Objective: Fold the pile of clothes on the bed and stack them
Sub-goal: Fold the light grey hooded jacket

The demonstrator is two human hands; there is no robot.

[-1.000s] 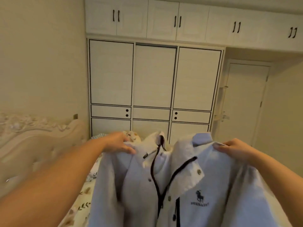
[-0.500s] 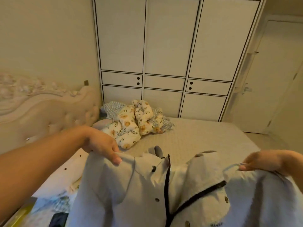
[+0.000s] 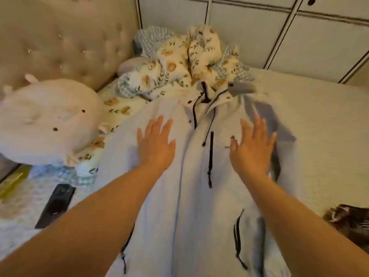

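A pale grey-white jacket (image 3: 191, 206) with a dark zipper and drawstrings lies front-up on the bed (image 3: 323, 140), its collar pointing away from me. My left hand (image 3: 154, 143) rests flat on the jacket's left chest with fingers spread. My right hand (image 3: 252, 145) lies flat on the right chest, fingers straight, partly covering a small logo. Both hands hold nothing. A crumpled floral quilt or garment heap (image 3: 183, 62) sits beyond the collar, against the wardrobe.
A round white plush pillow (image 3: 46, 120) lies at the left by the tufted headboard (image 3: 60, 43). A dark remote-like object (image 3: 57, 204) rests on the sheet at lower left. A dark patterned item (image 3: 349, 220) shows at the right edge. White wardrobe doors (image 3: 299, 37) stand behind.
The jacket, held up in the air by its shoulders before, now lies spread on the bed. Both hands let go and press flat on its chest. My view tilted down.
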